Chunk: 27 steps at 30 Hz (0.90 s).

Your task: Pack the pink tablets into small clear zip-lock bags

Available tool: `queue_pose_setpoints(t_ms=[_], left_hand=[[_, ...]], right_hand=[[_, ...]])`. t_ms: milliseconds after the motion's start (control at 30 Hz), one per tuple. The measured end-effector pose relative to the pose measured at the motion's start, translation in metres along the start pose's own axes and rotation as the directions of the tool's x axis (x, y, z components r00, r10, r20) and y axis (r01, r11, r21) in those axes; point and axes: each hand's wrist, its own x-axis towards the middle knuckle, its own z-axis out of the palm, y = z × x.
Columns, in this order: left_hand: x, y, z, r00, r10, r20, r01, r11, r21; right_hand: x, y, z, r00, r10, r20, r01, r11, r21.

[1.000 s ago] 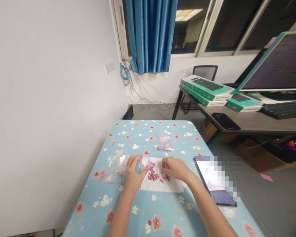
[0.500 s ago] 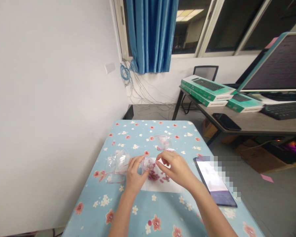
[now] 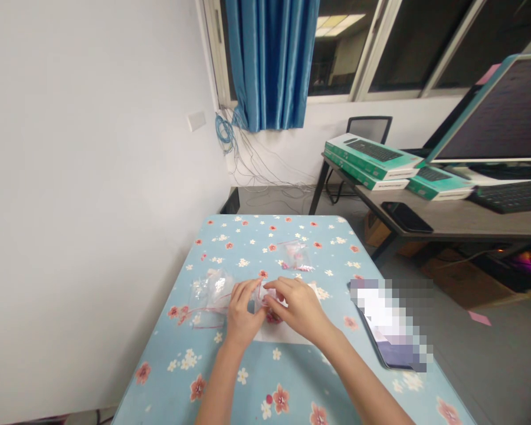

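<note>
My left hand [image 3: 242, 313] pinches the edge of a small clear plastic bag [image 3: 260, 293] with a pink-red rim line. Close against it, my right hand [image 3: 300, 307] has its thumb and fingers drawn together at the bag's mouth; whatever they pinch is hidden. Below the fingers lies a cluster of small dark-pink beads [image 3: 273, 319], mostly covered by my right hand. The beads rest on a white sheet of paper [image 3: 287, 336] on the flowered blue tablecloth [image 3: 274, 369].
More clear bags [image 3: 219, 290] lie left of my left hand. Another bag with pink pieces [image 3: 296, 257] sits farther back. A lit phone or tablet [image 3: 384, 330] lies at the right edge. One red bead [image 3: 269, 399] is near the front. Keyboard boxes [image 3: 371, 156] stand on a neighbouring desk.
My right hand has moved left from above the beads to the bag's mouth and now covers most of the beads. My left hand stays in place with the bag.
</note>
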Motion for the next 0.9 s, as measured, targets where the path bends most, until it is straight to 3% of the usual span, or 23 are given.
queue_pose_setpoints(t_ms=[200,367,467,667,900], left_hand=[[0.002,-0.002,-0.002,0.999,-0.052,-0.011,0.052,0.999,-0.015],[0.003,-0.005,-0.002,0.993,-0.102,-0.054,0.100,0.994,-0.041],[0.003,-0.004,-0.003,0.991,-0.123,-0.055,0.120,0.991,-0.057],[0.003,-0.005,-0.003,0.988,-0.140,-0.058,0.135,0.988,-0.074],[0.003,-0.006,-0.003,0.988,-0.149,-0.051,0.145,0.987,-0.076]], right_hand=[[-0.004,0.017,-0.029,0.992,0.119,-0.044,-0.118,0.992,0.034],[-0.010,0.040,-0.044,0.951,0.235,0.202,-0.225,0.972,-0.071],[-0.011,0.050,-0.038,0.906,0.284,0.314,-0.251,0.958,-0.141],[-0.008,0.055,-0.018,0.871,0.268,0.411,-0.222,0.962,-0.158],[-0.008,0.055,-0.007,0.846,0.309,0.434,-0.232,0.947,-0.221]])
